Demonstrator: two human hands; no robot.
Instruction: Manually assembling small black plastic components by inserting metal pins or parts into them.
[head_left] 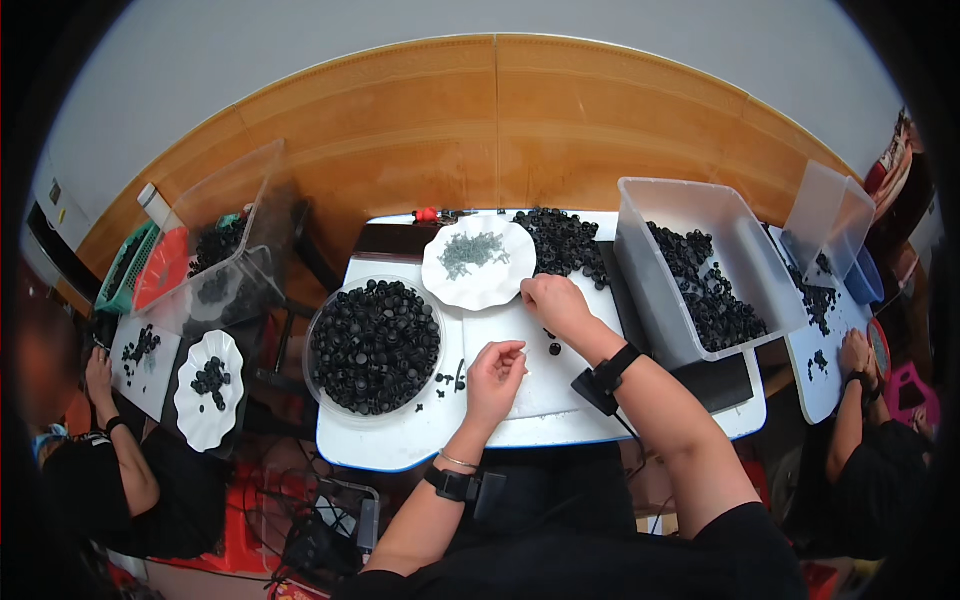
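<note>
**Two hands among small black caps**

The left hand (494,372) rests on the white table (400,445), fingers curled together — whether they pinch a part I cannot tell. The right hand (553,303) reaches to the loose pile of black caps (565,243), fingers bent down onto it. A clear bowl of caps (374,345) and a white plate of grey pieces (478,262) stand near, probably for easy reach.

Your right hand (555,303) rests just before the heap of caps (562,243); plate of pins (478,261) to its left, bin (700,270) right. Bowl of caps (374,345) lies left of your left hand (494,375).
</note>
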